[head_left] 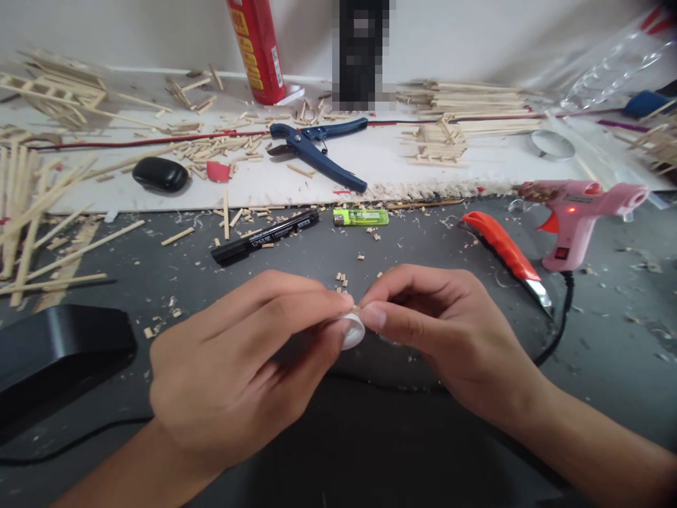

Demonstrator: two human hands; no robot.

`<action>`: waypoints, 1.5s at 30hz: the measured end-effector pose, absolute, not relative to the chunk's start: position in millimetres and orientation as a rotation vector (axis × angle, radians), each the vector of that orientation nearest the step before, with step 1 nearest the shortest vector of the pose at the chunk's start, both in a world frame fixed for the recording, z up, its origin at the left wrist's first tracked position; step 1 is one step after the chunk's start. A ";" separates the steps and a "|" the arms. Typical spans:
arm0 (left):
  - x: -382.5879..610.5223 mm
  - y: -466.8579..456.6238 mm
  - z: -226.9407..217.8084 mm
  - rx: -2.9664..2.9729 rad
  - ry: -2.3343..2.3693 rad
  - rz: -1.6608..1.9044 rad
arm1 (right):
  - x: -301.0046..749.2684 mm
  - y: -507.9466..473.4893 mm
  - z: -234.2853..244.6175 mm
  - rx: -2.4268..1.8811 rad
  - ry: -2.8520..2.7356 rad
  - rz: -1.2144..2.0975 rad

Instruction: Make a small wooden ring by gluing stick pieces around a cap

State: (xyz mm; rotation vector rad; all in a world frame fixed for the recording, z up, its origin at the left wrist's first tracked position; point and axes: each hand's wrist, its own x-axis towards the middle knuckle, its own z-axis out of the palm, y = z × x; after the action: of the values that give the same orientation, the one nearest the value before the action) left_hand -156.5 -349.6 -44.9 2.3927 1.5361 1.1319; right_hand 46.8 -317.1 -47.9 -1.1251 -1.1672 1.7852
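Note:
My left hand (248, 346) is closed around a small white round piece (353, 333) that looks like a plastic cap, its open rim facing right. My right hand (449, 331) meets it at the rim, thumb and forefinger pinched together. Between the fingertips of both hands shows a tiny tan bit (356, 310), apparently wood; most of it is hidden. Just beyond the fingers, small cut wood bits (341, 281) lie on the dark grey tabletop (402, 247).
Behind my hands lie a black marker (264, 236), a green lighter (360, 217) and blue cutters (322, 152). To the right are an orange utility knife (502, 247) and a pink glue gun (574, 219), red light lit. Wooden sticks (26, 212) and a black object (63, 353) are left.

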 end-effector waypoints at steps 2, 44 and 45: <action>-156.5 -348.7 -44.9 2.395 1.522 1.148 | 46.7 -317.1 -48.0 -1.111 -1.159 1.795; -160.8 -349.2 -43.7 2.501 1.409 1.096 | 49.7 -313.1 -44.9 -1.087 -1.267 1.760; -160.3 -349.0 -43.7 2.499 1.411 1.092 | 49.7 -313.2 -45.0 -1.086 -1.260 1.767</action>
State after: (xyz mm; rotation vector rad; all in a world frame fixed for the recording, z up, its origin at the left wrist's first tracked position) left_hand -160.3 -349.0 -43.7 2.4988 1.4107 1.0923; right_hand 49.7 -313.2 -45.0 -1.0863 -1.2601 1.7673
